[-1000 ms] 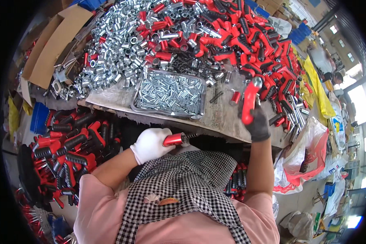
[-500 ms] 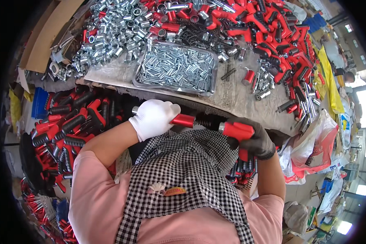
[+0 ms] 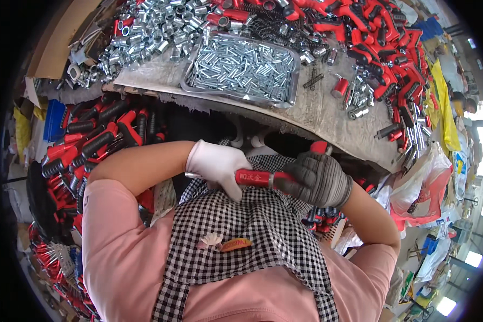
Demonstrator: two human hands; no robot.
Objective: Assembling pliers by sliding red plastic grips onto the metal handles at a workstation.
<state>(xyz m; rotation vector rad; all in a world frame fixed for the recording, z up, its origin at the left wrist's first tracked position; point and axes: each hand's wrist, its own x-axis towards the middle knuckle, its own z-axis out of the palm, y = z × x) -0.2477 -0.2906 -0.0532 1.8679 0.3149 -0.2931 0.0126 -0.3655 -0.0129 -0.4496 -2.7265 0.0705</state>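
In front of my apron, my left hand (image 3: 218,165) in a white glove closes round the left end of a red metal sleeve (image 3: 252,177). A short silvery end (image 3: 192,175) sticks out on the far side of that glove. My right hand (image 3: 321,180), in a grey and black glove, wraps round a red tool handle (image 3: 320,146), whose tip shows above the fingers. Sleeve and handle lie in one line, with a silvery ring (image 3: 271,179) at the joint. Most of the handle is hidden by the right glove.
A metal tray (image 3: 187,86) of small silvery pins stands on the worktable (image 3: 327,121). Around it lie heaps of silvery sockets (image 3: 155,32), dark springs (image 3: 268,24) and red-and-black handles (image 3: 370,48). More handles (image 3: 99,142) pile up at left; plastic bags (image 3: 424,188) hang at right.
The red sleeve and the handle have come together, and the spring that showed between them is now out of sight. Both hands have moved slightly down and nearer each other.
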